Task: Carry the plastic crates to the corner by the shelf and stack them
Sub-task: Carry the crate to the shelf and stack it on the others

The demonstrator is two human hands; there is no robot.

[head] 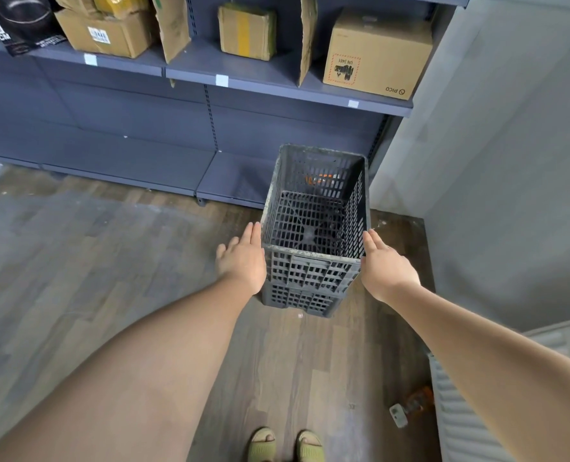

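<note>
Two dark grey perforated plastic crates (313, 228) sit stacked on the wood-plank floor (110, 261), in the corner where the blue-grey metal shelf unit (190, 95) meets the pale grey wall (493, 161). Top crate is open and upright, with slotted walls, a grid base and a scuffed rim. Something orange shows through the far wall slots, can't tell what.

My left hand (243, 258) is flat, fingers straight and together, just at the near-left rim edge; can't tell if it touches. My right hand (385, 265) is same posture at the near-right rim corner, fingertips at the edge. Neither hand is curled around anything.

Far side of the stack is tight against the shelf base, with a narrow strip of floor between the stack and the wall on the right. Open floor to the left and toward me. Lower right: a white ribbed panel (460, 411) with a small white and orange object (410, 406) beside it on the floor.

Brown cardboard boxes (377, 51) line the shelf above.
</note>
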